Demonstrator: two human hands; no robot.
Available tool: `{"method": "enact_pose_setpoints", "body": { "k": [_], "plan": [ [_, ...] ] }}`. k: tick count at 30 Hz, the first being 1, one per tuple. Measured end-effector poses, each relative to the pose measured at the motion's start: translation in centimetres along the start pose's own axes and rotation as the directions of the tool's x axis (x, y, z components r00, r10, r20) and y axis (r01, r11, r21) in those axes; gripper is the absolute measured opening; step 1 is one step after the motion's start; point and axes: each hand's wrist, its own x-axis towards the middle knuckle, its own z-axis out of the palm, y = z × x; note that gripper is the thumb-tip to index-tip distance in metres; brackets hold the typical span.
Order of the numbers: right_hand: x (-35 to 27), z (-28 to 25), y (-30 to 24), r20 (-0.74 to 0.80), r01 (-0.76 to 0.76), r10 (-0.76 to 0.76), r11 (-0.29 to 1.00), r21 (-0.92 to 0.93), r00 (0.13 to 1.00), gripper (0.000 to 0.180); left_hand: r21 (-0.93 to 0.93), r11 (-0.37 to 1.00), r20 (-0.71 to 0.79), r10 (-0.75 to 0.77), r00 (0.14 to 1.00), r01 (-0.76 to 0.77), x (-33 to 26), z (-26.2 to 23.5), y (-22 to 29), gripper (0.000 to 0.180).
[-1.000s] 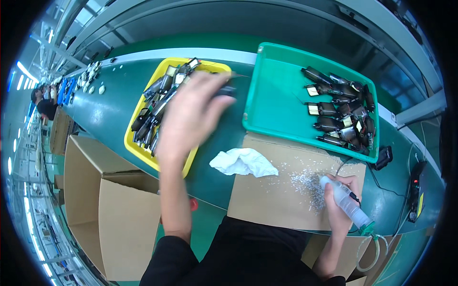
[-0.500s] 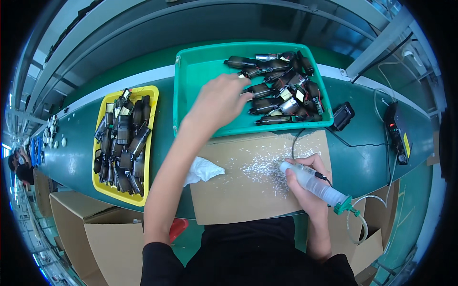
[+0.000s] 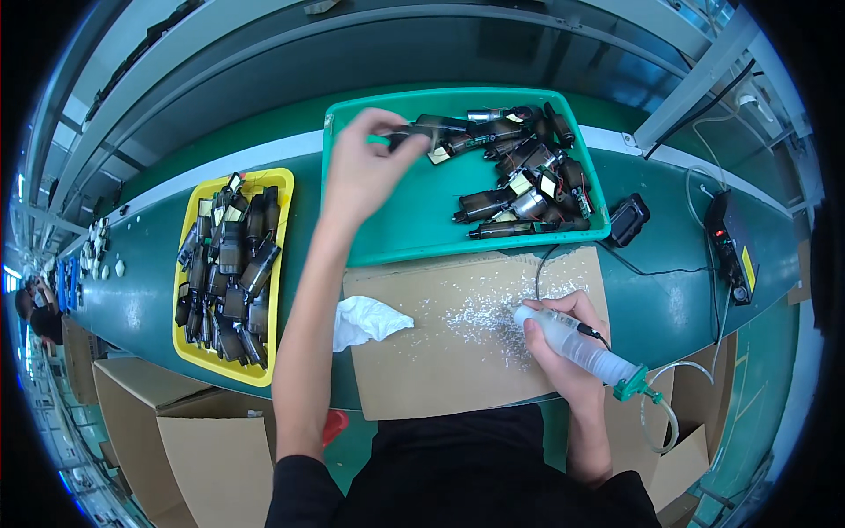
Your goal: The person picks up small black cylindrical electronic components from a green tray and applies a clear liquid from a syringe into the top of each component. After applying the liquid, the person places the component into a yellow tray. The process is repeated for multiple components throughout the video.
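Note:
My left hand [image 3: 363,172] is over the left part of the green tray [image 3: 400,251], with thumb and fingers closed on a dark translucent cylindrical part [image 3: 403,137], blurred by motion. Several similar dark parts with wires and pale labels [image 3: 484,204] lie heaped at the tray's right. In my right hand [image 3: 568,356] is a clear dispensing syringe [image 3: 583,345] with a green cap and a hose at its rear, its pale front end pointing up and left. Under that end, small whitish bits [image 3: 488,317] are scattered on a cardboard sheet [image 3: 422,387].
To the left stands a yellow tray [image 3: 280,255] full of dark parts. A crumpled white cloth [image 3: 374,319] lies by my left forearm. On the right are a black holder [image 3: 628,220], a black box [image 3: 731,251] with a red light, and cables. Open cardboard boxes [image 3: 211,466] flank me below.
My left hand has moved left from the heap, carrying a dark part. A gap shows in the heap where its fingers were. My right hand keeps the syringe nearly still.

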Motion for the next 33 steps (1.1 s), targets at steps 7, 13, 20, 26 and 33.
{"method": "enact_pose_setpoints", "body": {
  "k": [7,13,20,26,33],
  "plan": [
    [0.8,-0.6,-2.1,-0.044,0.075,-0.073,0.996,0.049,0.996,0.024,-0.823,0.538,0.2,-0.031,0.979,0.185,-4.9,-0.9,-0.1,0.048],
    [1.6,-1.0,-6.1,-0.116,0.233,-0.212,0.948,0.215,0.97,0.038,-0.89,0.351,0.384,0.233,0.894,0.291,-7.3,2.8,0.7,0.062],
    [1.8,1.0,-8.1,-0.098,0.244,-0.225,0.929,0.28,0.969,0.048,-0.786,0.486,0.546,0.257,0.798,0.382,-9.2,3.3,0.4,0.077],
    [2.1,1.2,-7.3,0.003,0.353,-0.363,0.907,0.23,0.932,0.041,-0.749,0.49,0.589,0.187,0.786,0.445,-9.7,2.7,0.6,0.082],
    [1.5,1.2,-7.8,0.007,0.314,-0.32,0.934,0.173,0.948,0.04,-0.74,0.509,0.6,0.207,0.772,0.439,-9.7,2.5,1.2,0.085]
  ]
}}
